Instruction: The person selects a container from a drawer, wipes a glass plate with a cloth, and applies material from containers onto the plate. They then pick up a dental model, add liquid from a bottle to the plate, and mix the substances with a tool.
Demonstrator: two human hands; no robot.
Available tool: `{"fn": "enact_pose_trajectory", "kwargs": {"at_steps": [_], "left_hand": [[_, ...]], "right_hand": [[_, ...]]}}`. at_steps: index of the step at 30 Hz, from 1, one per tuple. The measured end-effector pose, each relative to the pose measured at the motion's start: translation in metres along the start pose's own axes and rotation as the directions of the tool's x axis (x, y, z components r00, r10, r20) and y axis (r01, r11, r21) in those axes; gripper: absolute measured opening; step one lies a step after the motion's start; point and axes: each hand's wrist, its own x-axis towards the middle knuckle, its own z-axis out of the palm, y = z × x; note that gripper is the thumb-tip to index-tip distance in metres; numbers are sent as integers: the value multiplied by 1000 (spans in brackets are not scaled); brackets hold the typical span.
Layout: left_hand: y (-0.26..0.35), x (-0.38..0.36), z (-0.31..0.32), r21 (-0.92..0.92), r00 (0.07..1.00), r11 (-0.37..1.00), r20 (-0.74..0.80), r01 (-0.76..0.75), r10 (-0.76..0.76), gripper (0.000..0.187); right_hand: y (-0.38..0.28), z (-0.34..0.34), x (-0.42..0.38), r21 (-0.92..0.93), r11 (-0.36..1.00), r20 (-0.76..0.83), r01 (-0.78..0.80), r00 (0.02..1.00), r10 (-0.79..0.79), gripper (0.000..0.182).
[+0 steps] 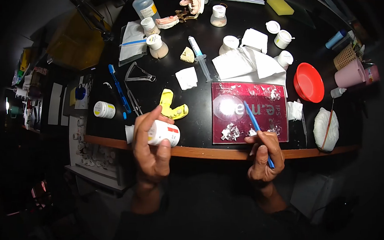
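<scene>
My left hand [149, 155] is closed around a white plastic jar [170, 130] with a red mark on its label, tilted on its side above the table's front edge. Between the fingers of my right hand [267, 157] is a slim blue brush-like stick [253, 117]; its tip points over a dark red glass slab [229, 89] and I cannot make out its end. Crumpled white lumps [231, 132] and a clear round wet patch [230, 108] are on the slab. Just beyond the left hand lies a yellow putty-like dental piece [170, 103].
Left of my left hand lie a caliper [140, 76], a blue toothbrush [118, 87] and another white jar [104, 110]. Farther back are a syringe [199, 58], white tissues [235, 63] and pink dental models [192, 4]. A red bowl [309, 82] stands to the right.
</scene>
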Motion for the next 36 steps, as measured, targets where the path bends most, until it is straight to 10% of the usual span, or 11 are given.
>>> {"fn": "enact_pose_trajectory", "kwargs": {"at_steps": [9, 15, 20, 26, 36], "left_hand": [[-8, -14, 23, 405, 981, 897, 140, -178, 131, 65], [6, -10, 14, 361, 992, 926, -7, -112, 122, 68], [-13, -31, -34, 569, 891, 771, -455, 286, 5, 38], [-20, -29, -49, 520, 854, 716, -476, 467, -211, 13], [9, 56, -28, 453, 997, 889, 62, -65, 42, 11]], "right_hand": [[1, 7, 0, -86, 994, 86, 60, 995, -53, 27], [1, 12, -9, -54, 997, -7, -49, 999, 48, 31], [3, 9, -8, -43, 999, 20, -2, 1000, 3, 31], [0, 10, -4, -52, 999, 36, 4, 999, -2, 26], [2, 6, 5, -113, 989, 36, 95, 995, -92, 22]]}}
